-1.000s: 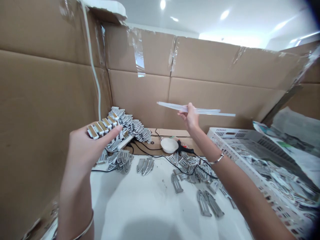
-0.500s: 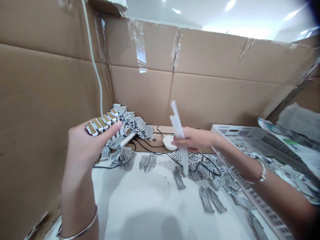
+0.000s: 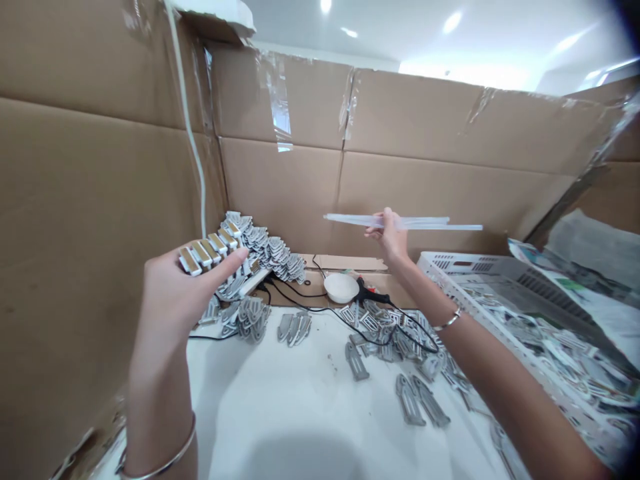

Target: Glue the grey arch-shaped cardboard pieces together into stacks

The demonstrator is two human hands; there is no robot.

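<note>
My left hand (image 3: 175, 300) is closed round a row of white clip-like pieces with brown end faces (image 3: 207, 250), the thumb pressed along their side. Several translucent glue sticks (image 3: 425, 222) lie nearly level in my right hand (image 3: 391, 235), pinched between thumb and fingers above the back of the table. Below that hand sit a white bowl (image 3: 341, 288) and a black-handled tool that looks like a glue gun (image 3: 373, 294), its front end hidden by the bowl. Behind my left hand rises a heap of grey-and-white flat pieces (image 3: 275, 250).
Loose grey flat pieces (image 3: 407, 337) and black cables (image 3: 310, 308) lie across the white tabletop (image 3: 300, 407). At right stands a white perforated crate (image 3: 445, 261) with many pieces inside. Cardboard walls (image 3: 450, 187) enclose the back and left; a white cord (image 3: 189, 127) hangs at left.
My right hand has lifted the glue sticks and turned them from upright to nearly level. The black-handled tool behind it has come into sight. My left hand keeps its hold, nearly still.
</note>
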